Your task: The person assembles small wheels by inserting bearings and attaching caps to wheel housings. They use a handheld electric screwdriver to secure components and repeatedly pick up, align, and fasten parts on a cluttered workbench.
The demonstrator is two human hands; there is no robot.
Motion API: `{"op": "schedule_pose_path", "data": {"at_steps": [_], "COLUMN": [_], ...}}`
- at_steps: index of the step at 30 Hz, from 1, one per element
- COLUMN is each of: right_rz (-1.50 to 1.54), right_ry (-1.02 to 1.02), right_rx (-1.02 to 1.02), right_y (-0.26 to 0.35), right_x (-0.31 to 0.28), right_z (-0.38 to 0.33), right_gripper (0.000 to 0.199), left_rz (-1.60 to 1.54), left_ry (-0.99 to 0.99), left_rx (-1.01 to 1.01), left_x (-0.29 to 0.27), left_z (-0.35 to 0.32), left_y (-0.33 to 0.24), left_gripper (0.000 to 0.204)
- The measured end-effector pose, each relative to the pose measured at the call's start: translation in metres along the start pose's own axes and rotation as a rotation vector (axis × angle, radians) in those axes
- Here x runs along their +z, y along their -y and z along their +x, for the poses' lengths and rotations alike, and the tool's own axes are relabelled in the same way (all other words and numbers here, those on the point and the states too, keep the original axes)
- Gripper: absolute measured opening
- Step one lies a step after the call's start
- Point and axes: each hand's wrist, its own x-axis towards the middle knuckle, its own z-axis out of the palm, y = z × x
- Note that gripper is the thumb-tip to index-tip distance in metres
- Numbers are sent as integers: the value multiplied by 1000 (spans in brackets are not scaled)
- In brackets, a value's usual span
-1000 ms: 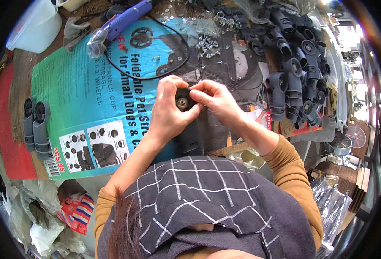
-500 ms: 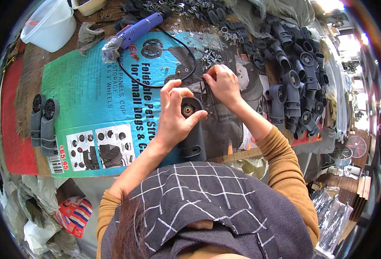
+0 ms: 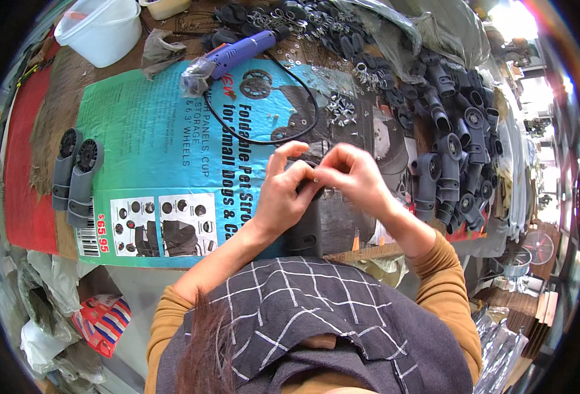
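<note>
At the middle of the desk (image 3: 46, 111), both hands meet over a black plastic part (image 3: 306, 223) that stands on the flattened teal carton (image 3: 158, 157). Left hand (image 3: 283, 197): fingers wrapped around the upper end of the part, index finger raised. Right hand (image 3: 352, 174): thumb and fingertips pinched together at the top of the same part, touching the left fingers; what they pinch is too small to tell.

Right of the hands, a heap of black wheel housings (image 3: 454, 144) lies close to the right forearm and reaches toward the desk's right edge. Behind the hands, a black cord (image 3: 270, 134) loops across the carton and leads to a blue glue gun (image 3: 244, 47); small metal fasteners (image 3: 340, 108) lie just beyond the loop. Two grey wheel housings (image 3: 76, 171) rest side by side at the carton's left edge, well apart from the hands. A white tub (image 3: 102, 29) stands at the far left corner. The carton surface between the left hand and the grey housings carries nothing.
</note>
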Motion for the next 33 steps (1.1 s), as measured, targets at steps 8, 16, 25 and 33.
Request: {"op": "schedule_pose_path", "data": {"at_steps": [8, 16, 25, 33], "right_rz": [-1116, -1059, 359, 748], "right_ry": [-356, -194, -596, -578], "right_rx": [-999, -1098, -367, -700], "right_y": [64, 89, 20, 12], "right_x": [27, 10, -24, -21], "right_z": [211, 194, 31, -13], "right_gripper": [49, 63, 53, 49], "left_rz": [-52, 13, -87, -59], "left_ry": [24, 32, 20, 30], "left_rx": [-59, -15, -78, -68], "left_x": [1, -4, 3, 3], "left_z": [-1, 2, 0, 0], "left_y": [-1, -3, 3, 4], "left_gripper": [16, 14, 17, 14]}}
